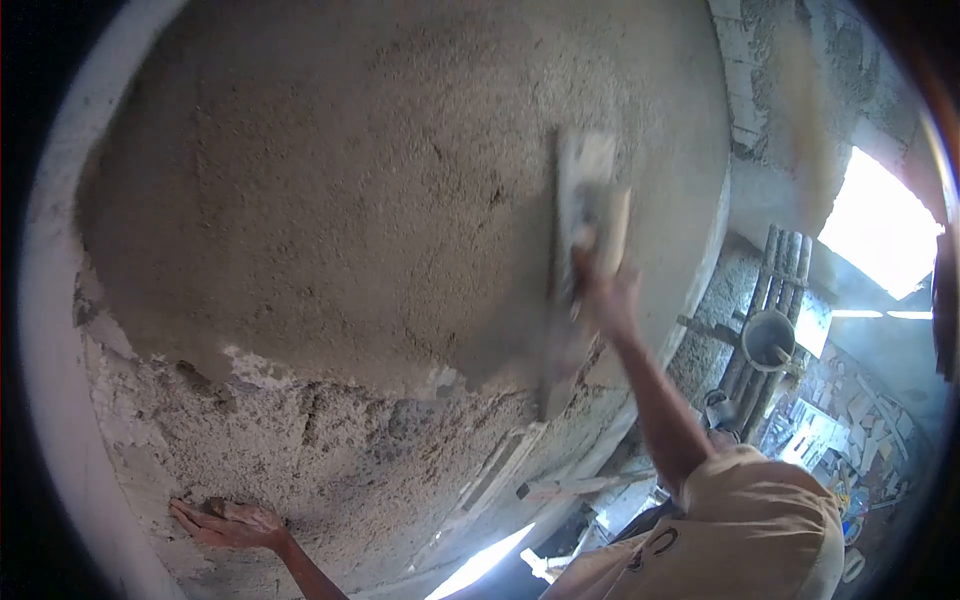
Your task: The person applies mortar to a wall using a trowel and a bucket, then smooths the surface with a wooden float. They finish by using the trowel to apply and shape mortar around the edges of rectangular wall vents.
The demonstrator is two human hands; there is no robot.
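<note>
- The left hand (232,524) lies spread flat on the rough lower wall (340,455); crumbly patches there could flake under its weight.
- The fresh plaster (330,200) above may sag at its ragged lower edge.
- The right hand (603,285) grips the trowel (585,195), pressed on the plaster right of centre; a tilted blade could gouge it.

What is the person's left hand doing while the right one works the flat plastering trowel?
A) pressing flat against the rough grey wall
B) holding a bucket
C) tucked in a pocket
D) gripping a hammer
A: the left hand lies open, palm on the rough grey plaster wall, while the right hand grips the flat plastering trowel.
</note>
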